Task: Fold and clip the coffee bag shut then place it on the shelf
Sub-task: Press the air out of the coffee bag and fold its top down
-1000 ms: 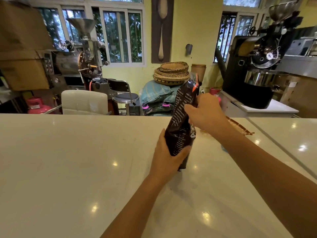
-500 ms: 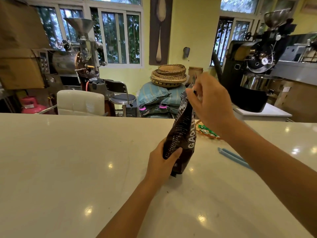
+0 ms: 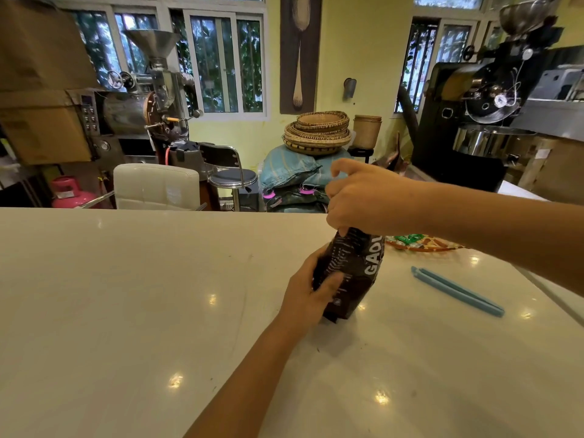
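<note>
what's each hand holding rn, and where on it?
Both hold the coffee bag, upright on the counter. Left hand wraps its lower body from the left side; right hand grips the top from above. The blue clip lies unheld.

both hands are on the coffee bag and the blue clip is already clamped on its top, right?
Not quite. In the head view both hands are on the coffee bag, but the blue clip lies loose on the counter to its right.

White counter (image 3: 126, 311): bag (image 3: 354, 279), clip (image 3: 458, 291).
</note>
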